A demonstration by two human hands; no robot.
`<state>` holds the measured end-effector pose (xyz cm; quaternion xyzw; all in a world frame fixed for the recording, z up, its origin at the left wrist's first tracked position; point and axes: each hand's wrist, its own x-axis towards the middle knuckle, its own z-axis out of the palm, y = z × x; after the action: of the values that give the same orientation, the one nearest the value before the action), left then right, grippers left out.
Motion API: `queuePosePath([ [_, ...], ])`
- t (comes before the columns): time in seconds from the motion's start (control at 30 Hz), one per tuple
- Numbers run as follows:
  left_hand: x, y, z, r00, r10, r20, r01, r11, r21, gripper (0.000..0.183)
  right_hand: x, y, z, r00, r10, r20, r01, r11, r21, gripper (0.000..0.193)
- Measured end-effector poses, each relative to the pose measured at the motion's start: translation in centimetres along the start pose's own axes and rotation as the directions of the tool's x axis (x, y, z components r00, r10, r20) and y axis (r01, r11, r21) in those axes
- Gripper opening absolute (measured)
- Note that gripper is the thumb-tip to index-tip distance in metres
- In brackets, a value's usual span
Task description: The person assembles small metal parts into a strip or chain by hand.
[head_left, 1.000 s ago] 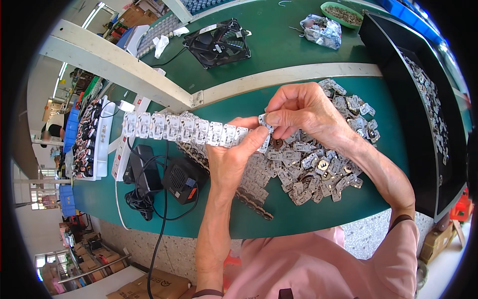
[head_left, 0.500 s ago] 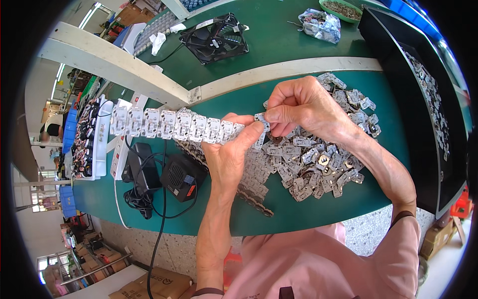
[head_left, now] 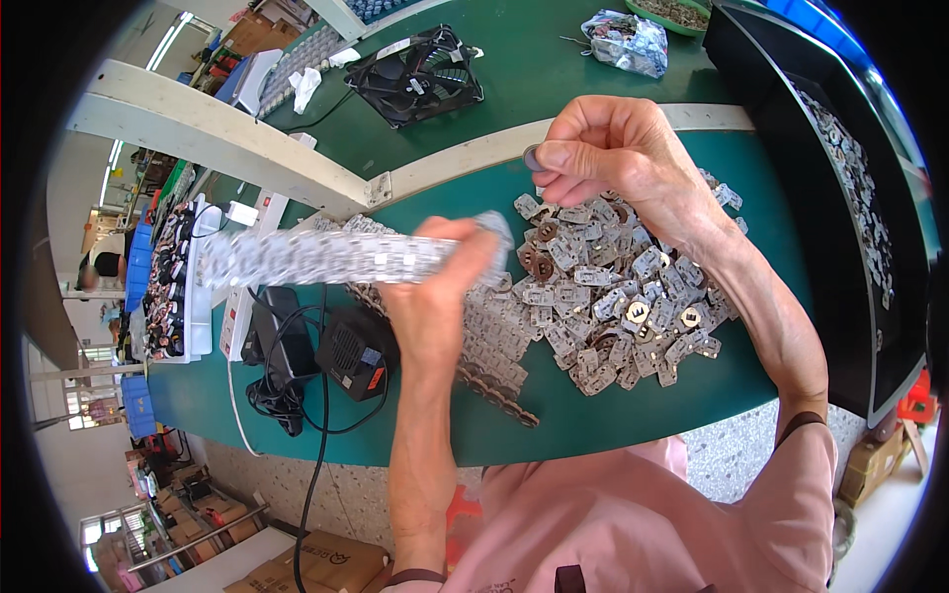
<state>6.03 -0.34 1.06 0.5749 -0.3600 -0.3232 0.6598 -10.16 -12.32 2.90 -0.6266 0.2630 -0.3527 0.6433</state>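
Left hand (head_left: 432,292), centre, thumb uppermost, clasping one long grey-white segmented strip (head_left: 321,257), motion-blurred, reaching centre-left | right hand (head_left: 628,158), upper centre-right, bent at wrist, pinching one small round dark-grey disc (head_left: 532,158) | one heap of small grey-white plates (head_left: 603,321), right of centre, too many to count; one square black plastic fan (head_left: 415,76), upper centre | versus 0.5 s ago: right hand higher, now apart from strip.

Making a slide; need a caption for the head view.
Left hand grips a row of pale parts; right hand pinches a grey disc near a pile.
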Motion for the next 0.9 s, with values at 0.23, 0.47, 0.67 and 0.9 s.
queuePosePath([
  [0.23,-1.3,0.1,1.0,0.945,-0.119,0.306,0.031,0.96,0.277,0.022,-0.3,0.3,0.8,0.999,0.032,0.022,-0.032,0.999,0.027,0.014],
  [0.47,-0.5,0.1,0.4,0.954,-0.227,0.195,0.256,0.956,-0.14,0.017,-0.9,0.6,1.4,0.996,0.062,0.065,-0.064,0.997,0.032,0.014],
  [0.67,-1.0,-0.3,0.9,0.95,-0.189,0.249,0.182,0.982,0.051,0.017,-0.7,0.6,1.5,0.996,0.062,0.059,-0.065,0.996,0.053,0.014],
  [0.9,-0.6,0.1,0.8,0.961,-0.173,0.214,0.173,0.985,0.016,0.02,-0.9,0.1,1.5,0.992,0.099,0.075,-0.099,0.995,0.002,0.015],
])
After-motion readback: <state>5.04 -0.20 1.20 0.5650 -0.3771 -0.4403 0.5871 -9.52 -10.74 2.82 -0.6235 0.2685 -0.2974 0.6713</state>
